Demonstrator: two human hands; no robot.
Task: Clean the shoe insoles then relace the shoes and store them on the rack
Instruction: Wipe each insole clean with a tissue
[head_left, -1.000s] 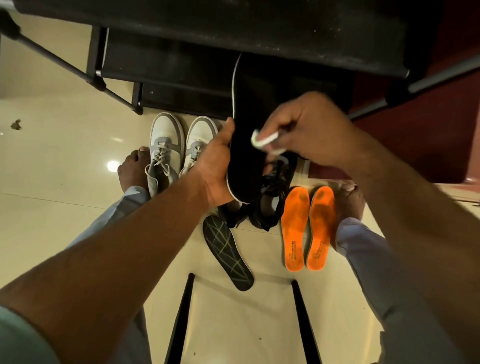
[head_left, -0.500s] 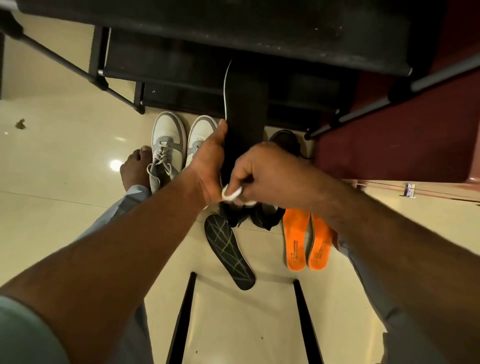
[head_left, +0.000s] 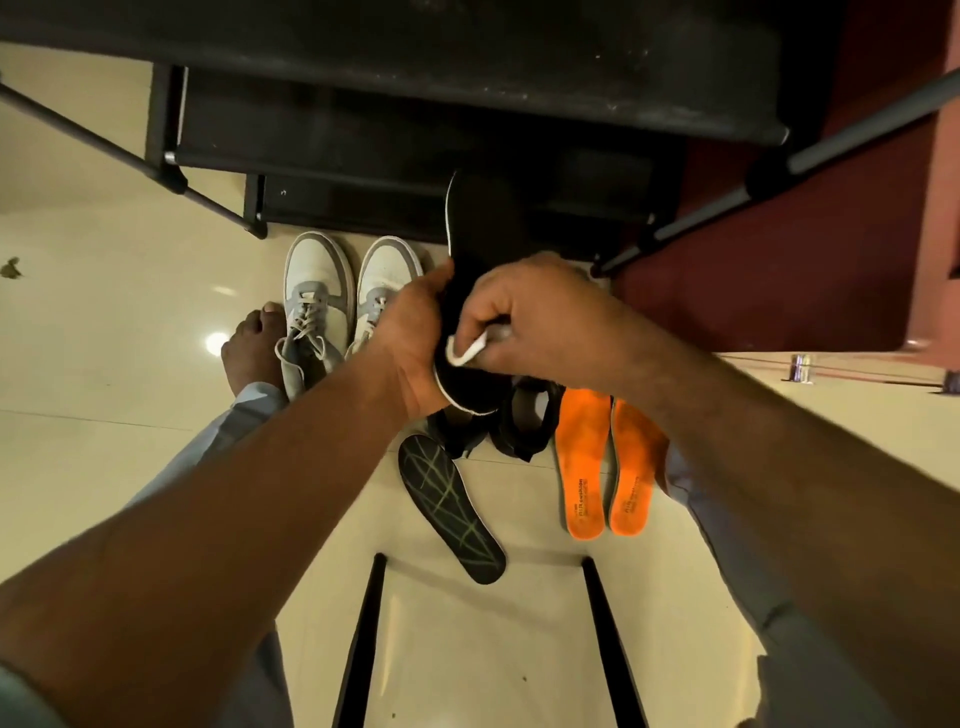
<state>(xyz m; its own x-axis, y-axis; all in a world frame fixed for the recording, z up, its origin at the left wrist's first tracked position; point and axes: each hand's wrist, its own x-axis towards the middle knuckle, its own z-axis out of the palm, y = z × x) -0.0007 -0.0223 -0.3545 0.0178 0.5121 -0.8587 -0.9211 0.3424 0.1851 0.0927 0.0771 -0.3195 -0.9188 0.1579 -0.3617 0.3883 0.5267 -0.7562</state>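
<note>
A black insole (head_left: 480, 228) held upright above the floor gets wiped: the left hand (head_left: 415, 332) grips its edge near the heel, the right hand (head_left: 540, 312) pinches a white cloth (head_left: 467, 349) against its face. Three more insoles lie below; black shoes (head_left: 524, 421) look unlaced, the rack (head_left: 363, 67) unfilled.

Single head-worn wide-angle view, steeply downward and forward, close over the floor (head_left: 104, 338), seemingly from a seat.
</note>
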